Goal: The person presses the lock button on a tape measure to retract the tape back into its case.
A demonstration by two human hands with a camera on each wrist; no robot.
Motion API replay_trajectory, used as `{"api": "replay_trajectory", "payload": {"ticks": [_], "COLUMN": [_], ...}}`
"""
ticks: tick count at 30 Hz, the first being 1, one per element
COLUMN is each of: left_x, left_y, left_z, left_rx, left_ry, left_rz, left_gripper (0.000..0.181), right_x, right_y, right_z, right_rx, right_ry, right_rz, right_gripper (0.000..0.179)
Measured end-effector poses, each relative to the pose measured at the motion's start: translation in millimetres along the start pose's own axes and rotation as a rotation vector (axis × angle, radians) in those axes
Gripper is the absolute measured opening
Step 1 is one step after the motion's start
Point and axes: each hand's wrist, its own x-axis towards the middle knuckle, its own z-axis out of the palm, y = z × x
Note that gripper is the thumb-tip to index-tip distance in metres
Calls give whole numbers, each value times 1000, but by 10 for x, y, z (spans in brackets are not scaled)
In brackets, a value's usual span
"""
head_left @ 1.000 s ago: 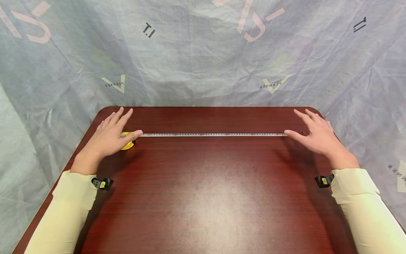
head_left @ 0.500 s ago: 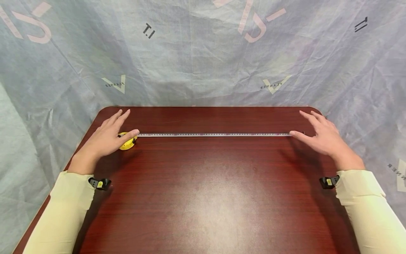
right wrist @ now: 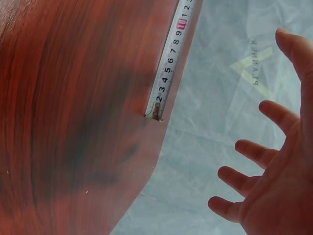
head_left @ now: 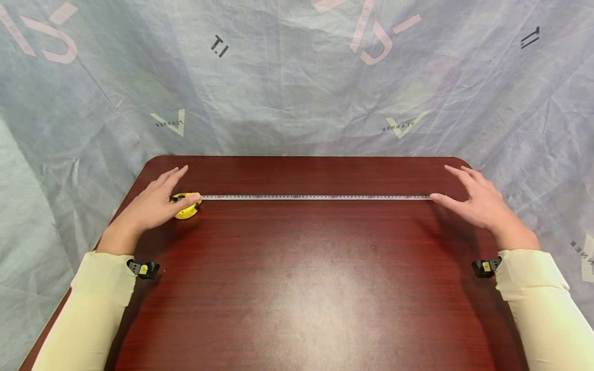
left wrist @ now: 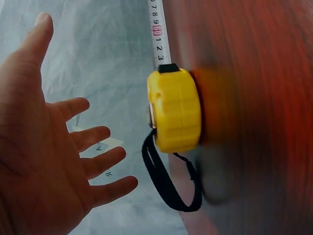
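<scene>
A yellow tape measure (left wrist: 176,110) lies on the table at the left, its black wrist strap (left wrist: 168,183) looped beside it. Its white blade (head_left: 315,197) is pulled out straight across the far part of the table. In the left wrist view the blade reads a little past 60 where it enters the case. My left hand (head_left: 150,206) hovers over the case with fingers spread, apart from it in the left wrist view. Over the blade's metal end hook (right wrist: 154,116) is my right hand (head_left: 484,208), also spread and holding nothing.
The dark red wooden table (head_left: 297,268) has rounded far corners. Grey printed sheeting (head_left: 278,77) hangs behind it and along both sides. A black wrist device sits at each cuff, left (head_left: 144,269) and right (head_left: 484,268).
My right hand has drifted right, and my left hand slightly left, so the hands are farther apart. More of the yellow case shows; the tape measure stays in place.
</scene>
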Motion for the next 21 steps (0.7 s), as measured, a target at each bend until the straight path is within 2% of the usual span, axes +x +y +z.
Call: {"api": "replay_trajectory", "payload": {"ticks": [9, 15, 21], "left_x": [-7, -6, -3], "left_y": [-83, -169, -185], "left_z": [27, 58, 78], "left_rx": [4, 15, 11], "left_ry": [-22, -14, -13], "left_rz": [-18, -7, 4], "left_gripper": [99, 101, 103], "right_x": [16, 51, 87], "right_y": [133, 214, 274], "right_z": [4, 17, 27], "right_rx": [18, 14, 16], "right_ry": [-7, -19, -32], "right_rz": [-3, 4, -2], "right_gripper": [86, 85, 84]}}
